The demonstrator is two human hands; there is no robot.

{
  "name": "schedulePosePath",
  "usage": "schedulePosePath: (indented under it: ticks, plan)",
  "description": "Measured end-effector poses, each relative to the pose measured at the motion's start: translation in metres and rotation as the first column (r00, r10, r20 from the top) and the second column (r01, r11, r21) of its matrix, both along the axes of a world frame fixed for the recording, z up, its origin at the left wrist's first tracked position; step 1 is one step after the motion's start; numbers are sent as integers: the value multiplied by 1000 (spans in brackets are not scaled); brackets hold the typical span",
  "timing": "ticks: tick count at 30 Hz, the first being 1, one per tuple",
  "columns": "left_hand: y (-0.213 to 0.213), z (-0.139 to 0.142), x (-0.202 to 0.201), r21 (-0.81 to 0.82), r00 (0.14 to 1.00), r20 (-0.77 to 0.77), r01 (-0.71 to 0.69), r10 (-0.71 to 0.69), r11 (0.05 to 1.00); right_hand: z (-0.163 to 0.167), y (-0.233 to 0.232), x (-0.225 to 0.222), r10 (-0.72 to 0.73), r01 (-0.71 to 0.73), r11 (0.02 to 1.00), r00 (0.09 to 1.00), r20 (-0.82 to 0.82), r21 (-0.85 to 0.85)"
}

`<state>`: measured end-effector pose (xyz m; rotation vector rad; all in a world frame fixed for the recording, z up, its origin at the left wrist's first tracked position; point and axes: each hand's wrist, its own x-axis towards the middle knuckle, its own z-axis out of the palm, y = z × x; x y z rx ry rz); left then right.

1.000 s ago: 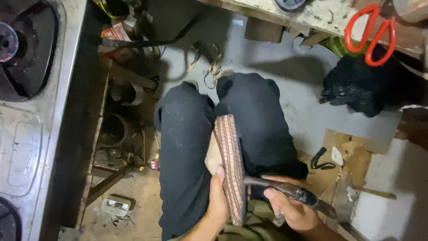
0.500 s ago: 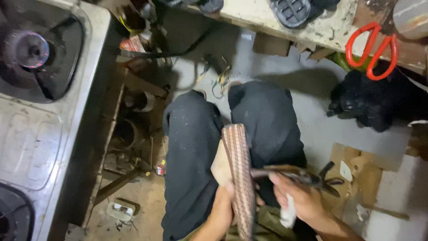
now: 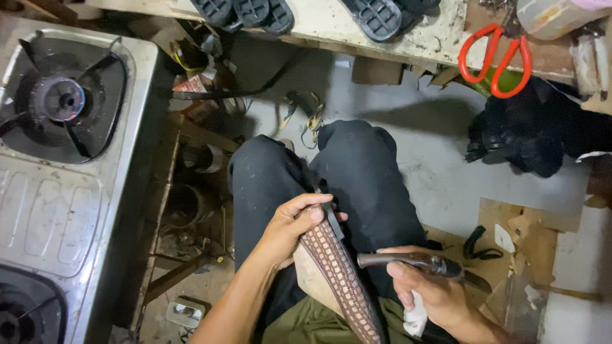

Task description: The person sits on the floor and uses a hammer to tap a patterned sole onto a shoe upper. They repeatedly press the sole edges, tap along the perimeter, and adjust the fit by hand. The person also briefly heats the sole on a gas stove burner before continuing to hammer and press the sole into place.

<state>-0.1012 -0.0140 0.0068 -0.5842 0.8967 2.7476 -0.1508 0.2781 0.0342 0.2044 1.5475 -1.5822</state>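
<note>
Over the lap, the left hand (image 3: 290, 229) is clamped on a woven-patterned shoe sole (image 3: 338, 274), thumb across its top edge. At 4 o'clock from it the right hand (image 3: 433, 293) grips a dark-handled knife (image 3: 414, 261) (white cloth (image 3: 415, 316) tucked beneath). Red scissors (image 3: 496, 60) lie on the surface (image 3: 440, 35) at 1 o'clock, a gas stove (image 3: 64, 127) at 9 o'clock

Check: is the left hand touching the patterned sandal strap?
Touching. The head view shows the left hand wrapped over the top end of the patterned strap, thumb pressed on it. The right hand holds a dark-handled tool.
</note>
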Motion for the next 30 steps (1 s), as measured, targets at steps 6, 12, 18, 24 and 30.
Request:
schedulePosePath:
  ticks: [6, 12, 18, 24, 30]
  plan:
    - [-10, -17, -17, -214, 1000, -11, 2, -5, 977, 14, -35, -14, 129, -120, 987, 988, -80, 105]
    - [-26, -28, -31, -398, 991, 31, 130, -128, 908, 16, -74, -64, 396, -454, 847, 886, 242, 275]
    - [-31, -20, -34, -353, 997, 24, 80, -76, 932, 17, -73, -90, 418, -421, 906, 881, 222, -36]
    - [-33, -23, -37, -288, 995, 67, 89, -73, 954, 9, -65, -84, 238, -239, 971, 964, 120, -9]
    - [-38, -30, -42, -284, 981, 126, 175, -145, 943, 16, -104, -110, 444, -473, 829, 881, 164, 299]
